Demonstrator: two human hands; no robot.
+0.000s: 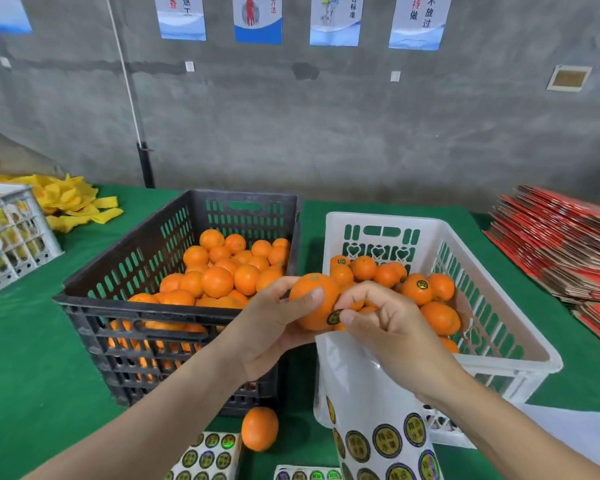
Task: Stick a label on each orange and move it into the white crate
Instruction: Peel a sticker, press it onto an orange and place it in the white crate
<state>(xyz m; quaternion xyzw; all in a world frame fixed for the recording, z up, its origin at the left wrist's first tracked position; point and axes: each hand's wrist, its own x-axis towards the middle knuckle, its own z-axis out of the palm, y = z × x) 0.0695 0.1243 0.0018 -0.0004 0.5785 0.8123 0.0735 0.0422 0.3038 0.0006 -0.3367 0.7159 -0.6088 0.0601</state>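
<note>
Light: bright, diffuse, even throughout
Shadows: soft, beneath black crate (136,259) at 7 o'clock
Glare: sheen on sticker sheet (362,384) at 5 o'clock
Edges: wide-angle bending, softer toward 3 and 9 o'clock

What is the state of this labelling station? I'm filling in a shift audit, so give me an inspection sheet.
Surface: green cloth throughout.
Job's things: black crate holds oranges, no labels showing; white crate holds more, including a labelled orange; label sheet hangs over its near wall; spare sheets lie nearer.
Clutter: loose orange beside the black crate; yellow strips and grey crate at left; red cartons stacked at right.
Hands: left hand grips the held orange; right hand pinches a label against it.
Cables: white cord runs down to a black post.
Surroundings: concrete wall with posters.
</note>
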